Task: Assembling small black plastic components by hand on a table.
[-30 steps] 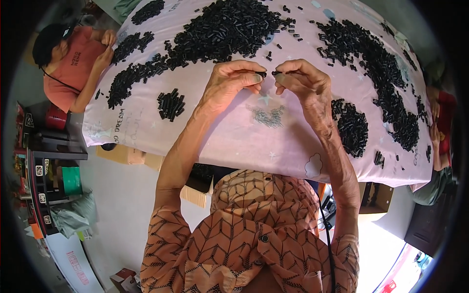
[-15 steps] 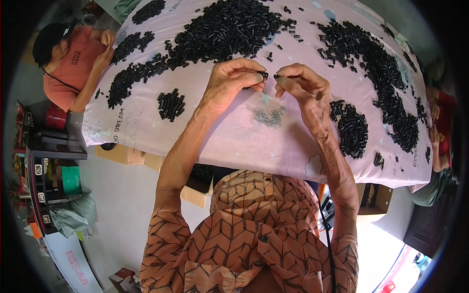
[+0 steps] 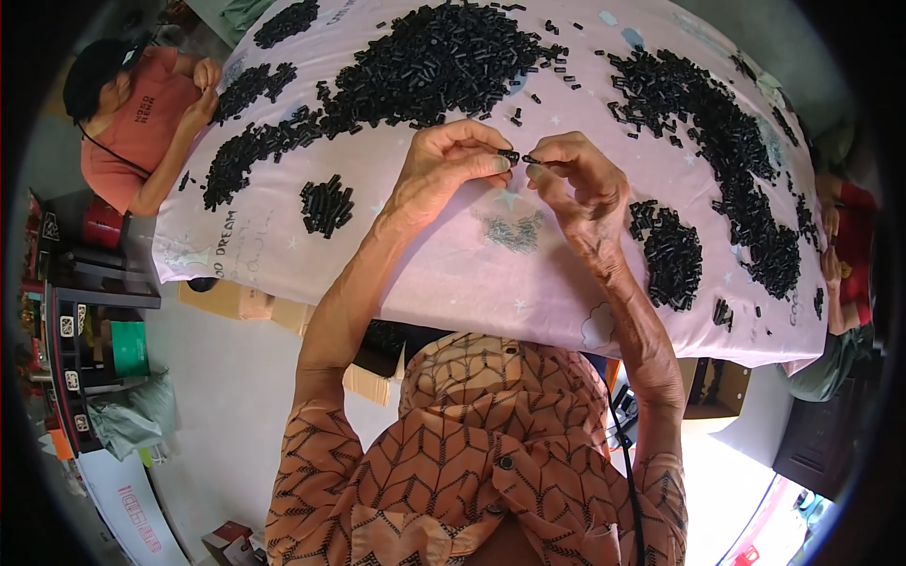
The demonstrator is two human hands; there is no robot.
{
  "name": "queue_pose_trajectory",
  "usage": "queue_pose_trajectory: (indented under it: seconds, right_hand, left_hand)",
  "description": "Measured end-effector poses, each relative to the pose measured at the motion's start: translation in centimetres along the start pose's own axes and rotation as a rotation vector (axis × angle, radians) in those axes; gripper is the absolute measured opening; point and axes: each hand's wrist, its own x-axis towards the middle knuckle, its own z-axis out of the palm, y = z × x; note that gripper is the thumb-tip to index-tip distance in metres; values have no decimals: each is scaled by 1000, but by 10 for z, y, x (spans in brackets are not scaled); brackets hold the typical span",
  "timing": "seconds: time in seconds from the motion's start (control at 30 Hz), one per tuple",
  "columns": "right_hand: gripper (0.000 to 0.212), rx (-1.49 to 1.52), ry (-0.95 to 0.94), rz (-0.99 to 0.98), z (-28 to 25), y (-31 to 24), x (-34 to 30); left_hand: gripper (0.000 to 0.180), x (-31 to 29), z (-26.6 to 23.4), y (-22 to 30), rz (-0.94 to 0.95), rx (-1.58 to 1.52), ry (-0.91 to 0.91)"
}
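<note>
Both my hands are raised above a pink printed cloth (image 3: 444, 274), their fingertips close together. Thumb and fingers of my left hand (image 3: 444, 170) pinch a small black cylindrical part (image 3: 511, 156). In my right hand (image 3: 583, 179), thumb and forefinger pinch a smaller black piece (image 3: 532, 159), its end at or just beside the left hand's part; I cannot tell whether they touch. Beyond my hands lies a large heap of black cylindrical parts (image 3: 439, 66). A small pile of longer black parts (image 3: 327, 206) lies left of my left forearm, and a round pile (image 3: 672, 255) right of my right wrist.
A long band of black parts (image 3: 727, 141) runs down the right side of the cloth. At the left edge a person in an orange shirt (image 3: 142, 113) works with both hands; a person in red (image 3: 854, 245) sits at the right edge. Cardboard boxes (image 3: 236, 300) stand below the table.
My right hand has moved slightly left and down, bringing its small piece up to the part in my left hand. The whole view has shifted a little.
</note>
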Motion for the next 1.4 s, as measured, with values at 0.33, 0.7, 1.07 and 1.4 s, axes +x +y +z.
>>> queue_pose_trajectory:
  seconds: [0.33, 0.7, 1.07, 1.4]
  right_hand:
    - [16, -197, -20, -126, -1, -2, 0]
    - [26, -285, -103, -236, -5, -10, -3]
    - [28, -405, -90, -413, 3, -6, -7]
    - [25, -283, -110, -320, 4, -3, -3]
  left_hand:
    - [17, -1, 3, 2, 8, 33, -18]
    - [16, -5, 9, 6, 74, 144, -22]
    - [12, -7, 7, 9, 93, 209, -67]
    - [19, -4, 4, 6, 30, 70, -51]
